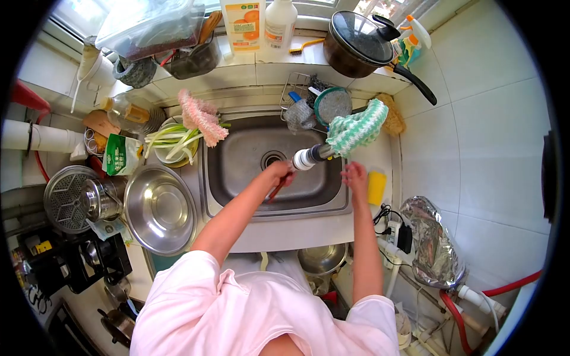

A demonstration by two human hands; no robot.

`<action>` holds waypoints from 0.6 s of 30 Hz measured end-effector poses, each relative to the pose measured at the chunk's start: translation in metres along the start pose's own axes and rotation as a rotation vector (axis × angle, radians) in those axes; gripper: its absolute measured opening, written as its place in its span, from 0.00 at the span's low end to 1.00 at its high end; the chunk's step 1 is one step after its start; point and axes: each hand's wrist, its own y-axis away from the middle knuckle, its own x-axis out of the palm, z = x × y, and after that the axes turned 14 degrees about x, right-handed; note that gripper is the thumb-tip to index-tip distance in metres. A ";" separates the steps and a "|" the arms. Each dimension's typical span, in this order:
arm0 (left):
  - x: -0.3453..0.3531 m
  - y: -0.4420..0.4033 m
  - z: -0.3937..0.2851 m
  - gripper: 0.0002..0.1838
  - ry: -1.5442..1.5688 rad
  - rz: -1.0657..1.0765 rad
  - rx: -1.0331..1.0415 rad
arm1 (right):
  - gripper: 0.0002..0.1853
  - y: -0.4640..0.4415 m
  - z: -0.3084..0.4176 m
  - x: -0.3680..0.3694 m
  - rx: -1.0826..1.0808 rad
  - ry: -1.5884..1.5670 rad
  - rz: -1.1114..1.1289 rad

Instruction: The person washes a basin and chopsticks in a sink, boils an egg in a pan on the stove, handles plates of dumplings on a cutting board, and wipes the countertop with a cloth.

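Over the stainless steel sink [243,142], my left hand [282,174] is closed around a slim reddish-brown object [275,192], perhaps a handle. Its far end is hard to make out. The white faucet spout [304,159] is just beyond that hand. A green and white knitted cloth [356,129] drapes over the faucet body. My right hand [355,177] hovers by the sink's right rim with fingers apart and nothing visible in them. Beside it lies a yellow sponge [376,188].
Left of the sink are a bowl of scallions [175,145], a pink cloth [202,116] and a large steel basin [160,209]. A wire rack with scrubbers [332,105] stands behind. A lidded pot [359,44] sits on the ledge, its handle jutting out.
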 end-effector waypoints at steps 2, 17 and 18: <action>-0.006 0.028 0.019 0.05 -0.824 -0.163 0.168 | 0.22 -0.018 0.016 -0.012 -0.050 -0.036 -0.075; 0.042 0.222 -0.074 0.15 -1.571 -0.234 0.816 | 0.30 -0.037 0.076 0.002 -0.094 -0.098 0.068; 0.028 0.213 -0.069 0.14 -1.184 -0.140 0.673 | 0.29 -0.025 0.068 0.006 -0.101 -0.113 0.111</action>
